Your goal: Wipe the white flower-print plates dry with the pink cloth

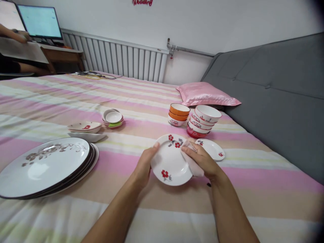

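Note:
A white plate (pixel 169 162) with red and grey flowers is held up over the bed, tilted toward me. My left hand (pixel 145 163) grips its left rim, thumb on top and the other fingers hidden beneath. Between my right hand (pixel 204 157) and the plate's right rim is a pale pink cloth (pixel 192 162), pinched in the fingers and pressed on the rim. Just beyond my right hand, another flowered white plate (pixel 211 149) lies on the bed, apparently on top of another.
Large oval plates (pixel 55 168) are stacked at the left, near shallow dishes (pixel 84 127) and small bowls (pixel 113 117). Behind my right hand stand stacked orange bowls (pixel 179 113) and white-and-red bowls (pixel 206 118). A pink pillow (pixel 205 93) lies by the grey headboard (pixel 273 81). A person's arm (pixel 12 33) shows at the desk.

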Demonstrator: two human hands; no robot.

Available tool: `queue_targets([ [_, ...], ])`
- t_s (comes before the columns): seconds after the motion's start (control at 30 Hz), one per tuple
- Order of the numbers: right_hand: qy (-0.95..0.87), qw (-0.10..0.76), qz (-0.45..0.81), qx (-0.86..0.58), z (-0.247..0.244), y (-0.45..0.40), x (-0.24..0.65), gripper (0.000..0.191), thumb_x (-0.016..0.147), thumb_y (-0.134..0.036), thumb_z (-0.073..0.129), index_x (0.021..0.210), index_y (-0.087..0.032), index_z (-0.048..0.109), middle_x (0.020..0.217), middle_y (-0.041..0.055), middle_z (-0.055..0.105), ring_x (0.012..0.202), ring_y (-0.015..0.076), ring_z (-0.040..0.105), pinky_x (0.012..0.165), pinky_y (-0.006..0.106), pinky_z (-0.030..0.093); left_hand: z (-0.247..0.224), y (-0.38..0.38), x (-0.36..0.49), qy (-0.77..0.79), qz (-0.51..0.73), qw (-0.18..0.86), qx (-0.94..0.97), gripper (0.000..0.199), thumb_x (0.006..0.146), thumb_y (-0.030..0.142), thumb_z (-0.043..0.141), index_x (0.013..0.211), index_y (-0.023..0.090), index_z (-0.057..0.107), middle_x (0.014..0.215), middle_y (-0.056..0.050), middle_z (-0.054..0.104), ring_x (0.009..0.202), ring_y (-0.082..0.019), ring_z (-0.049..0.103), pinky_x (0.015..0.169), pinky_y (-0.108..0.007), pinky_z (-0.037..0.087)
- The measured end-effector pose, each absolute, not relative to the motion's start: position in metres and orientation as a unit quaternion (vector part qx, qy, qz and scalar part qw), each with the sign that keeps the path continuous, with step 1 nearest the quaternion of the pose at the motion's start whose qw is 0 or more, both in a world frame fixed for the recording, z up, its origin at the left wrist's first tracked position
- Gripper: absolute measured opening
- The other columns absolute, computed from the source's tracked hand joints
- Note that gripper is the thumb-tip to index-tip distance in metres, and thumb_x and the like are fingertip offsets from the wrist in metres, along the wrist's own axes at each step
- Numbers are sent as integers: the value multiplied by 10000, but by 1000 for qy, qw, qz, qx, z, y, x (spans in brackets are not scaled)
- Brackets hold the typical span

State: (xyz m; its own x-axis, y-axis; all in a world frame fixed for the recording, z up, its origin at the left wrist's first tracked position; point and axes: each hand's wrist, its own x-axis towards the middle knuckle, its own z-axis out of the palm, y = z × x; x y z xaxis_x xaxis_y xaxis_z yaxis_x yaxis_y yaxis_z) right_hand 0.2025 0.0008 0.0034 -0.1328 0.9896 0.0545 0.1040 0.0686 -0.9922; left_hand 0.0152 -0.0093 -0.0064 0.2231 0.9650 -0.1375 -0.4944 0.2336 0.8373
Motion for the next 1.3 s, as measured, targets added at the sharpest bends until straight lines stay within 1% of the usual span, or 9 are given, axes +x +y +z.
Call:
queue_targets([
  [0.07, -594, 418, 487, -486, 1, 1, 203, 317, 748, -434, 605, 900, -158, 637, 870, 46, 677, 754, 197, 606, 639, 288, 474, -7, -9, 17, 401, 487, 696, 342, 422, 670, 413, 698, 919, 72, 682, 774, -160, 707, 646, -239, 656, 561, -277, 488],
  [0.13, -604, 413, 473, -491, -2, 2, 201, 318, 762, -442, 584, 893, -157, 636, 866, 45, 676, 742, 196, 602, 635, 290, 470, -10, -9, 21, 432, 488, 675, 344, 411, 673, 378, 705, 925, 54, 675, 778, -171, 705, 626, -231, 655, 538, -272, 488],
  [0.3, -623, 470, 392, -488, -8, 8, 186, 287, 802, -426, 540, 899, -169, 624, 888, 37, 675, 823, 197, 595, 724, 297, 453, -16, -7, 28, 449, 560, 624, 309, 413, 713, 399, 667, 925, 45, 661, 778, -163, 702, 649, -227, 662, 570, -285, 517],
  [0.47, -581, 546, 344, -496, -19, 6, 157, 338, 840, -439, 476, 1014, -176, 599, 991, 57, 665, 906, 206, 592, 814, 322, 434, -17, -5, 30, 426, 661, 567, 245, 396, 721, 384, 666, 983, 87, 648, 840, -128, 705, 726, -215, 672, 664, -312, 542],
  [0.63, -554, 556, 329, -524, -29, -3, 132, 352, 847, -458, 446, 921, -152, 605, 840, 54, 664, 764, 185, 587, 697, 286, 443, -17, -4, 31, 430, 716, 517, 188, 350, 742, 383, 648, 968, 116, 645, 938, -124, 692, 795, -204, 671, 722, -317, 544],
  [0.83, -617, 486, 374, -493, -33, -9, 120, 414, 871, -472, 393, 645, -163, 553, 592, -4, 560, 591, 136, 521, 558, 236, 388, -13, -5, 25, 492, 704, 486, 162, 369, 771, 445, 590, 955, 131, 651, 946, -120, 682, 778, -197, 664, 636, -265, 534],
  [1.0, -614, 470, 406, -487, -36, -10, 119, 411, 869, -474, 398, 647, -161, 542, 583, -10, 534, 589, 131, 511, 543, 233, 390, -6, -8, 23, 561, 649, 484, 175, 460, 763, 544, 544, 919, 126, 660, 926, -127, 682, 748, -194, 656, 545, -226, 501],
  [1.17, -570, 485, 446, -491, -40, -9, 119, 395, 834, -499, 455, 655, -160, 548, 580, -14, 521, 606, 137, 523, 570, 241, 413, -7, -11, 30, 536, 655, 495, 199, 536, 733, 592, 554, 1006, 137, 632, 1047, -134, 655, 889, -204, 639, 635, -218, 515],
  [1.3, -534, 524, 440, -497, -40, -7, 120, 389, 817, -490, 488, 619, -159, 532, 542, -26, 496, 543, 115, 480, 513, 222, 383, -11, -11, 33, 488, 637, 556, 217, 603, 721, 603, 560, 1086, 124, 594, 1067, -158, 645, 878, -227, 645, 664, -267, 532],
])
